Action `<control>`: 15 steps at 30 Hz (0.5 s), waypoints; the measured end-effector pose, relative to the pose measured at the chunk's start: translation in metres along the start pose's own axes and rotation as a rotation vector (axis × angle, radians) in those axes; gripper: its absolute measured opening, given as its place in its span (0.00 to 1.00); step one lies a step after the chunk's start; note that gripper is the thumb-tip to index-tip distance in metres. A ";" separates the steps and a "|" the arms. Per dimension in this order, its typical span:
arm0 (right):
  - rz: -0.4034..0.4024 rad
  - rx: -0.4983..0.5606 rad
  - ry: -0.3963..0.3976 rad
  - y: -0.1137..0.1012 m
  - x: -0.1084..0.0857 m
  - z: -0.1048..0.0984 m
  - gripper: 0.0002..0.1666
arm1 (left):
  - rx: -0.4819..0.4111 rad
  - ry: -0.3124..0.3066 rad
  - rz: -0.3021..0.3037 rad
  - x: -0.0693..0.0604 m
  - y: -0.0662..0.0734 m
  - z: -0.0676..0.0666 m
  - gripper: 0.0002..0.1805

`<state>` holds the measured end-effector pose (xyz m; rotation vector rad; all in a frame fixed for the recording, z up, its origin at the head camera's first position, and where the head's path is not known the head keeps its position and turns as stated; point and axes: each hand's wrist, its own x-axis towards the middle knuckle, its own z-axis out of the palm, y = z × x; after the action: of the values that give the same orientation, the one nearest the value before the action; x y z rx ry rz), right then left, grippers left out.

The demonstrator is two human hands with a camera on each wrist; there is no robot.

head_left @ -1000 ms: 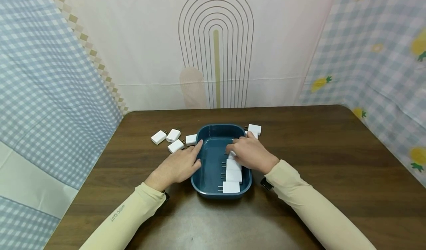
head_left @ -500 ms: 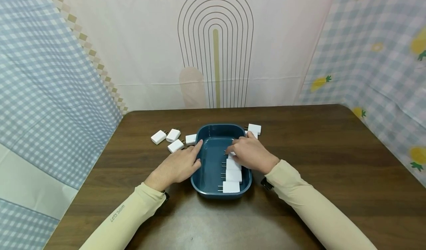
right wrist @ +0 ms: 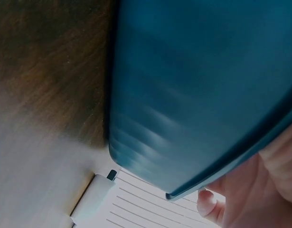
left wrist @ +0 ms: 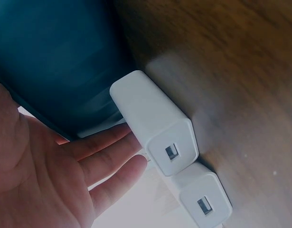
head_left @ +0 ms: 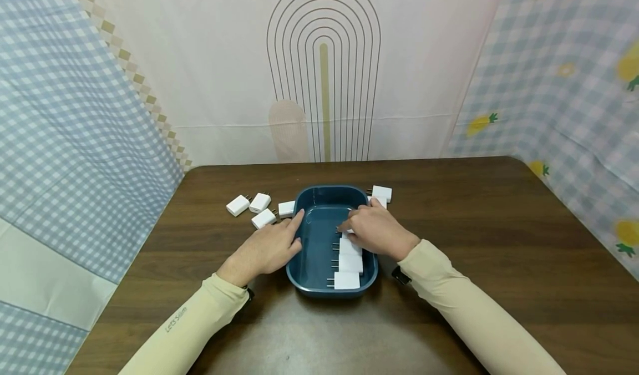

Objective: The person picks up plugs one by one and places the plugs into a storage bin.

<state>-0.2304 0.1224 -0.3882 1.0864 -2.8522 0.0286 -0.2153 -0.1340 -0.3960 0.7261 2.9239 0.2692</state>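
A blue plastic bin point(head_left: 315, 253) stands on the table, with several white USB wall chargers point(head_left: 351, 264) in a column along its right side, prongs pointing left. My right hand point(head_left: 376, 231) reaches over the right rim and pinches the farthest charger point(head_left: 347, 233) of that column; its fingers cover most of it. On the left rim rests my left hand point(head_left: 269, 247), index finger extended along it. In the left wrist view the left hand's fingers point(left wrist: 108, 156) are fairly straight beside the bin wall point(left wrist: 55, 61), close to a charger point(left wrist: 153, 118) on the table.
Left of the bin, several loose chargers point(head_left: 260, 203) lie on the brown wooden table point(head_left: 474, 214). More chargers point(head_left: 381, 193) lie beyond the right hand, partly hidden by it. A patterned cloth point(head_left: 224, 75) hangs behind the table.
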 end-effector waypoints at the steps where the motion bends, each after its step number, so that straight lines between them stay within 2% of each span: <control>1: -0.001 0.006 -0.009 0.000 0.000 0.000 0.12 | -0.001 -0.001 0.000 0.000 0.000 0.000 0.37; 6: -0.008 0.036 -0.037 0.000 0.001 0.000 0.13 | -0.003 -0.004 -0.002 -0.002 0.000 -0.001 0.37; 15: -0.011 0.055 -0.025 -0.001 0.001 -0.001 0.12 | -0.005 -0.009 -0.005 -0.001 0.000 0.000 0.37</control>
<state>-0.2302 0.1213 -0.3876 1.1212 -2.8838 0.0938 -0.2141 -0.1346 -0.3960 0.7179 2.9146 0.2714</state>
